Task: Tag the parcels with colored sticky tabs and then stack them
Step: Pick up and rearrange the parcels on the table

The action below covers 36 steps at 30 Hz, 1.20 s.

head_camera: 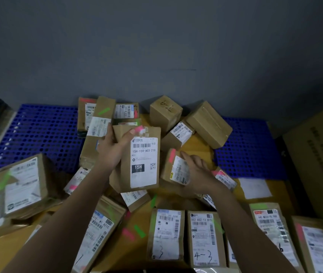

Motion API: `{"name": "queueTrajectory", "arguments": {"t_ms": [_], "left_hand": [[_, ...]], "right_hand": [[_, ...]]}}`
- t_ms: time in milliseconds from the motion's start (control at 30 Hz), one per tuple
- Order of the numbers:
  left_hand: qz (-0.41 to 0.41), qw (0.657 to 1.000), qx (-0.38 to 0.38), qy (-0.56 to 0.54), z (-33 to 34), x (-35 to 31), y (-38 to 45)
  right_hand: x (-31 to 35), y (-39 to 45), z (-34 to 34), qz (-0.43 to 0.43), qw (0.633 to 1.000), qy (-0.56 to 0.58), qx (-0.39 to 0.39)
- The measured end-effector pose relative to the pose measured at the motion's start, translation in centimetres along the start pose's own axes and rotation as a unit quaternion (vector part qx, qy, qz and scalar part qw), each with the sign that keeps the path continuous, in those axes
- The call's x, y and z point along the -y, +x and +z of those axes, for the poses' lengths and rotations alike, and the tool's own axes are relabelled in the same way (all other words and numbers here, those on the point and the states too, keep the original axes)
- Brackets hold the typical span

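While the left hand (111,152) grasps an upright kraft parcel (137,160) by its left edge, thumb near the pink tab (140,128) at the top, the right hand (194,170) rests with fingers extended on a smaller parcel (173,168) just right of it, gripping nothing. Both sit mid-scene over the yellow table (129,251), among tagged parcels. Judged step: tagging done on this parcel, stacking next. The next move calls for a flat, stable landing spot, such as the stack at near left (20,190).
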<state>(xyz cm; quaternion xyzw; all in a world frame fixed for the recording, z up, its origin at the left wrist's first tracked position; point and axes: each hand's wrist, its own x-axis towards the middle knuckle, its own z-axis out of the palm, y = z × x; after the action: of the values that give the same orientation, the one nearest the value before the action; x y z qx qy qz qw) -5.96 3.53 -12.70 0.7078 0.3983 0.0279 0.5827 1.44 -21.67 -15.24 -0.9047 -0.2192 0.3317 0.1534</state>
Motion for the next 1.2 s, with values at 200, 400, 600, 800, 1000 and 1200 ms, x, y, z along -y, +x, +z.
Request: {"name": "queueTrajectory", "arguments": {"t_ms": [200,400,600,800,1000,1200], "left_hand": [[0.014,1.000,-0.004,0.000,-0.1,-1.5,1.0],[0.002,0.999,0.017,-0.036,0.2,-2.8,3.9],[-0.005,0.997,0.049,-0.060,3.3,-4.9,6.8],[0.010,0.993,0.097,-0.062,5.8,-6.1,9.1],[-0.004,0.991,0.112,-0.077,6.6,-5.0,10.7],[0.006,0.988,0.122,-0.091,7.0,-5.8,10.1]], "right_hand": [[0.2,2.3,-2.2,0.011,0.986,0.166,-0.014],[-2.0,9.0,-4.2,0.038,0.965,0.059,-0.254],[-4.8,14.6,-5.4,0.167,0.951,-0.115,-0.233],[-7.7,18.4,-4.7,0.185,0.923,-0.209,-0.265],[-8.5,19.0,-5.4,0.152,0.921,-0.168,-0.318],[-6.0,12.8,-8.9,0.037,0.868,0.132,-0.477]]}}
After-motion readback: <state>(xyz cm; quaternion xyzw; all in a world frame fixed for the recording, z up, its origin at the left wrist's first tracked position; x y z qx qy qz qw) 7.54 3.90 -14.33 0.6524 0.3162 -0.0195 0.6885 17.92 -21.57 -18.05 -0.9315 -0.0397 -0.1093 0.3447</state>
